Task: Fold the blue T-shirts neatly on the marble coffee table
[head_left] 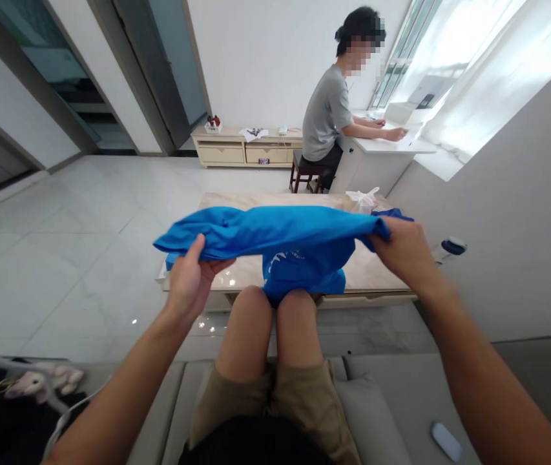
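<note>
Creased blue cloth stretched above marbled tabletop, folds hanging by knees. Left hand pinches near one end; right hand grips the other. Glossy floor spreads past tabletop's left edge.

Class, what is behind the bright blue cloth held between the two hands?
Past the bright blue cloth, a low, pale marble-look table shows, bearing a white plastic bag. Whatever the cloth covers there cannot be seen.
</note>
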`<state>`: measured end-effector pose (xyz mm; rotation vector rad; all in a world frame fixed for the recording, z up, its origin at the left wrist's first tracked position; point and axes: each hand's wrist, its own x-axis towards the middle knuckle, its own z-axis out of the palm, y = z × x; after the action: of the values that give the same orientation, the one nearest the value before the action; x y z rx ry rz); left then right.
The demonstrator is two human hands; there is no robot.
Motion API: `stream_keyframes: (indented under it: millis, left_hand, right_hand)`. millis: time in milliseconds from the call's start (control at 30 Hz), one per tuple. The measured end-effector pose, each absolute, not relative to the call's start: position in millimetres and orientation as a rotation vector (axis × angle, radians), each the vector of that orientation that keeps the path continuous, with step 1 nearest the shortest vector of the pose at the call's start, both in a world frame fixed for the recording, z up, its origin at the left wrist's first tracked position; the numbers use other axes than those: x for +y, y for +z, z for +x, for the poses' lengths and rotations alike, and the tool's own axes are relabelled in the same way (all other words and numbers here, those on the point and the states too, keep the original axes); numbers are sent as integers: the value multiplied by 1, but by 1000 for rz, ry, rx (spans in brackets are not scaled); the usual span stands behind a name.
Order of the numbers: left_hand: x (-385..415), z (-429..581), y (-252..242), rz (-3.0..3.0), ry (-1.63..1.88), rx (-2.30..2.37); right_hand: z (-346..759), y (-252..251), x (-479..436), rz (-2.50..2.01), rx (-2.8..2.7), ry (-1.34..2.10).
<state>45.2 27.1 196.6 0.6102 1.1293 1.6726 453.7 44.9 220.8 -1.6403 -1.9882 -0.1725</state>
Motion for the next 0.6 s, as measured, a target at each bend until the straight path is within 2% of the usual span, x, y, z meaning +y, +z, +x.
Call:
stream_keyframes:
  millis: [133, 233, 367, 467, 600]
  left_hand:
    - [10, 31, 162, 562, 1592, 1291]
    - [8, 12, 185, 674, 1702, 1250]
    - [-16, 12, 223, 919, 1873, 890]
    - [-42, 13, 210, 870, 1951, 818]
    - [-66, -15, 187, 673, 1870, 1095]
  right_hand:
    - [460, 180, 15, -1805, -2097, -86]
    - [461, 199, -3, -1732, -2000, -201]
    - [443, 246, -23, -1410, -1750, -404]
    - [427, 247, -34, -1317, -1642, -472]
    - [423, 237, -55, -1537, -1847, -413]
